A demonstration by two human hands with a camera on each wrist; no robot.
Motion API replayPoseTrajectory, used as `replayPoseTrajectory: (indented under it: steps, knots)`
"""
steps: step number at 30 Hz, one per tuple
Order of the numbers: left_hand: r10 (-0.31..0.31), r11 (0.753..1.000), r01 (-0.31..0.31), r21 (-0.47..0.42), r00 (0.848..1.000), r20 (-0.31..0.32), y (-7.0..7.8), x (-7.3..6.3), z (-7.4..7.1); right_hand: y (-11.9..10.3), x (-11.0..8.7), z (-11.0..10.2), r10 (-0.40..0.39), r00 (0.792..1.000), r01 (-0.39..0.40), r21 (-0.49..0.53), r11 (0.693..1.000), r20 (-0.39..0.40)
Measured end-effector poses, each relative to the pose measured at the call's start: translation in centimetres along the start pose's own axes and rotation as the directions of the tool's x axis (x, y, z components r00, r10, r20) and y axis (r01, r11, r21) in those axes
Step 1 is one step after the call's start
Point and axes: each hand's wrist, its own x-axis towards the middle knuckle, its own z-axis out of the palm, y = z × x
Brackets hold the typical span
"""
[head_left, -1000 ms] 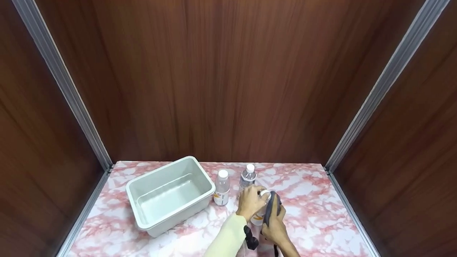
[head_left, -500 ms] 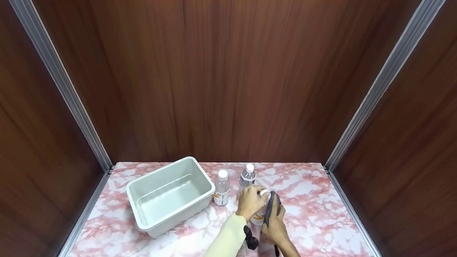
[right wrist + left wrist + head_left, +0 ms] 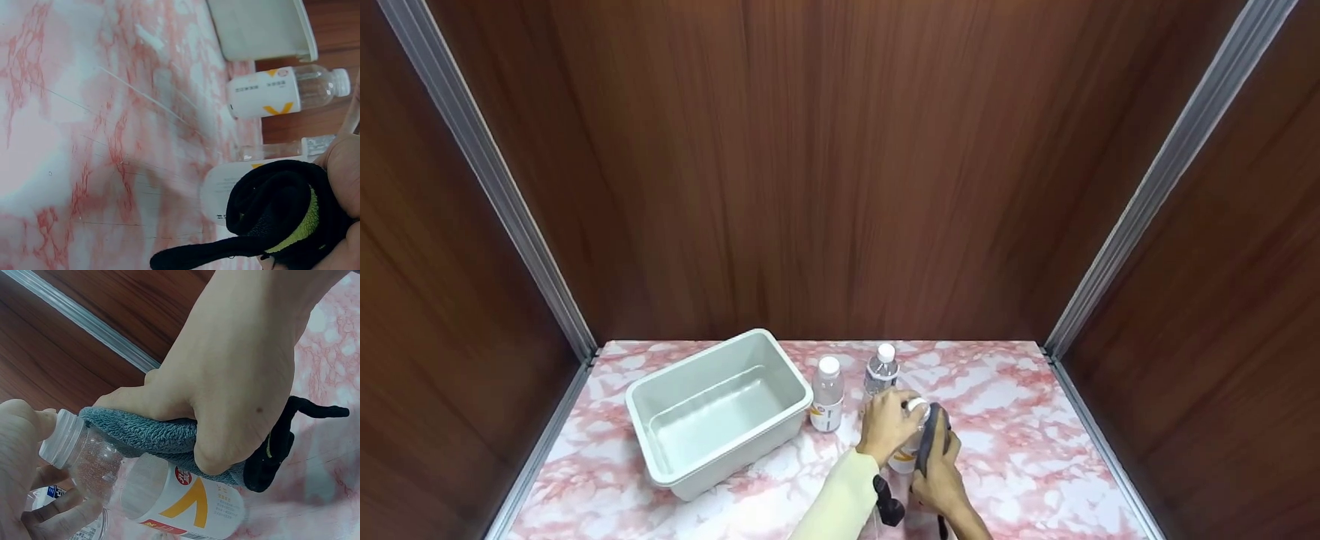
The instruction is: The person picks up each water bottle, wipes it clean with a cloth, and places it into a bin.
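In the head view, my left hand (image 3: 885, 420) pinches the white cap (image 3: 61, 439) of a clear plastic bottle (image 3: 903, 459) standing upright on the table. My right hand (image 3: 941, 476) grips a folded grey-blue towel (image 3: 140, 430) and holds it along the bottle's side. The left wrist view shows the towel lying against the shoulder and body, above a white label with an orange mark. A black loop (image 3: 208, 253) trails from the towel's lower end, and a yellow-green patch shows inside its fold. The hands and towel hide part of the bottle.
A bottle with a white cap (image 3: 826, 412) stands left of my hands, beside a pale grey-green bin (image 3: 742, 455). Another clear bottle (image 3: 881, 370) stands just behind my left hand. Brown wood-grain panels (image 3: 840, 187) enclose the pink-and-white marbled table (image 3: 1035, 450) at the back and sides.
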Motion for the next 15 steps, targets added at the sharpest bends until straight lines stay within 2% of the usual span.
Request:
replayPoseTrajectory:
  steps: [9, 15]
  knots:
    - [-0.001, 1.0, 0.001, -0.001, 1.0, 0.003, 0.03, -0.15, -0.06, 0.18, -0.17, 0.28, -0.011, 1.0, 0.011, -0.005, 1.0, -0.02]
    - [0.001, 1.0, -0.001, 0.0, 1.0, -0.001, 0.09, -0.12, -0.14, 0.42, -0.2, 0.37, -0.014, 1.0, 0.015, 0.012, 1.0, -0.006]
